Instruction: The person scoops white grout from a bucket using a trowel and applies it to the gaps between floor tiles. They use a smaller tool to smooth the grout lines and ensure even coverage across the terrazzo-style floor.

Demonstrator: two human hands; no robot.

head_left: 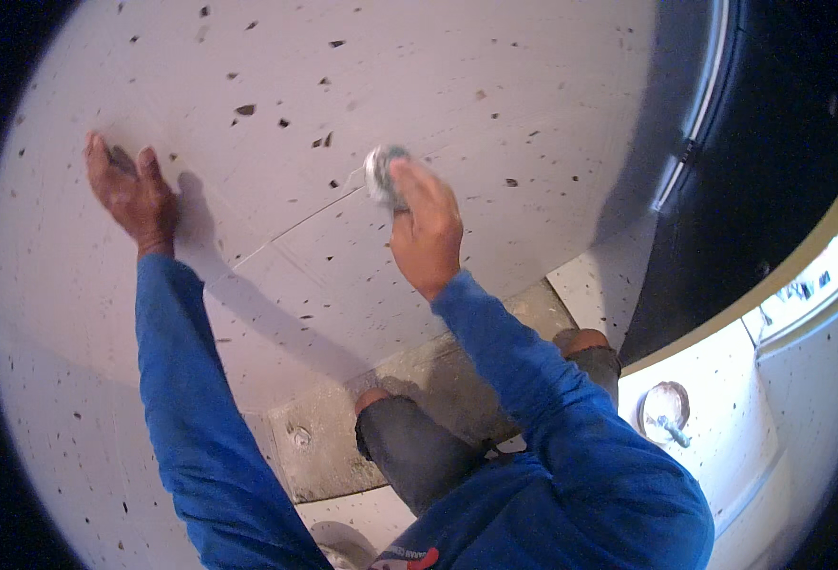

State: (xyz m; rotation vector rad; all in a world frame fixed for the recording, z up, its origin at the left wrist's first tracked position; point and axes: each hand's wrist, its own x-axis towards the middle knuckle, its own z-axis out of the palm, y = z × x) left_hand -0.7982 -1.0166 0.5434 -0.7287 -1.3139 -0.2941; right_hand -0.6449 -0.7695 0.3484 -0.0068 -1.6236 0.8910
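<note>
My right hand (426, 228) is closed around a small grey pad or sponge (381, 173) and presses it against a pale speckled wall slab (438, 85), right beside a thin joint line (286, 233) that runs diagonally down to the left. My left hand (134, 195) lies flat on the same slab at the far left, fingers spread, holding nothing. Both arms wear blue sleeves. My knees in dark trousers (419, 446) show below, over a grey floor patch (314, 446).
A dark panel with a bright rim (742, 161) stands at the right. Lower right, on a white surface, sits a round shallow container with a tool in it (664, 410). The slab is dotted with dark chips.
</note>
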